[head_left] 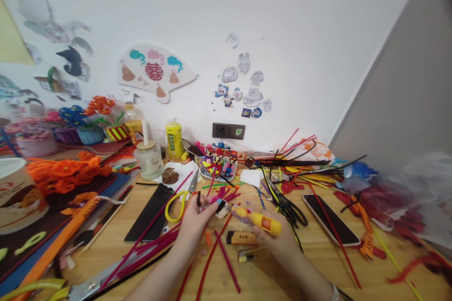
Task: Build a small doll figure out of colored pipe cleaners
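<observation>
My left hand (192,225) is closed in a pinch on a small white and blue craft piece (221,207) with a short dark stem sticking up beside the fingers. My right hand (277,240) grips a yellow and orange glue gun (259,220), whose tip points left and sits close against the craft piece. Both hands hover just above the wooden table (310,268). Red and pink pipe cleaners (215,254) lie under and around the hands.
Yellow-handled scissors (178,202), a black flat case (151,211) and a lighter (243,238) lie near the hands. A phone (330,218) rests to the right. Orange pipe-cleaner flowers (67,169), a jar (148,157), a yellow bottle (173,138) and loose stems crowd the back.
</observation>
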The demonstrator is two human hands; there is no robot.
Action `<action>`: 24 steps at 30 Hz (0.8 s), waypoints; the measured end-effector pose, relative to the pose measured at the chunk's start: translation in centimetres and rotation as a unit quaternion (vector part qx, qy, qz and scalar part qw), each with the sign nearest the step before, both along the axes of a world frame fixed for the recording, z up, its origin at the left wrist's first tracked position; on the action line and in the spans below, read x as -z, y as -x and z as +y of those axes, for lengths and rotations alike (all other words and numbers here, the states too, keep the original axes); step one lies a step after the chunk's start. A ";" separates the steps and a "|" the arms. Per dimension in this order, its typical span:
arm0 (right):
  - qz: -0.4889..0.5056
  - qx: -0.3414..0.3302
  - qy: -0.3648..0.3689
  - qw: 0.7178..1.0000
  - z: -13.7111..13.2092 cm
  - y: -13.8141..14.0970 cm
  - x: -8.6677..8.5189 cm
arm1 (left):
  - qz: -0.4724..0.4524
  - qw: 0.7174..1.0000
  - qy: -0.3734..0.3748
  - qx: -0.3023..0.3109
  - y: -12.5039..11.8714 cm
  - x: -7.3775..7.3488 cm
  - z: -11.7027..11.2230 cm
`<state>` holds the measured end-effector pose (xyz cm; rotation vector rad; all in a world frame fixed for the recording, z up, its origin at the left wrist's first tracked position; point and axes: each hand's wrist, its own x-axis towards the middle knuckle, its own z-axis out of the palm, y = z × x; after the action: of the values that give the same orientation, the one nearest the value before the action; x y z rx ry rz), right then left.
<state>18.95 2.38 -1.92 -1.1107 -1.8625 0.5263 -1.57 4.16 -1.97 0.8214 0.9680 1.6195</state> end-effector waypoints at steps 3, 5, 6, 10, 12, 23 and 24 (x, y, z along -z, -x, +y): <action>0.005 0.003 -0.001 1.000 0.0 0.0 0.0 | -0.003 1.000 -0.003 0.000 0.0 0.2 0.1; 0.008 0.005 0.001 1.000 0.0 0.0 0.0 | -0.005 1.000 -0.005 0.001 0.0 0.3 0.1; 0.007 0.007 0.001 1.000 0.0 0.0 0.0 | -0.005 1.000 -0.005 0.001 0.0 0.3 0.1; 0.002 0.014 0.005 1.000 0.0 0.0 0.1 | -0.004 1.000 -0.008 0.003 -0.1 0.0 0.1; 0.004 0.015 0.008 1.000 0.0 0.0 0.2 | -0.002 1.000 -0.009 0.003 -0.1 -0.1 0.0; 0.022 0.009 0.018 1.000 0.1 0.1 0.2 | 0.008 1.000 -0.011 -0.002 0.1 0.3 0.3; 0.023 0.006 0.020 1.000 0.1 0.1 0.2 | 0.008 1.000 -0.012 -0.001 0.1 0.2 0.2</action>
<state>18.90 2.50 -2.15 -1.1262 -1.8123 0.5794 -1.63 4.38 -2.21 0.8504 0.9634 1.6309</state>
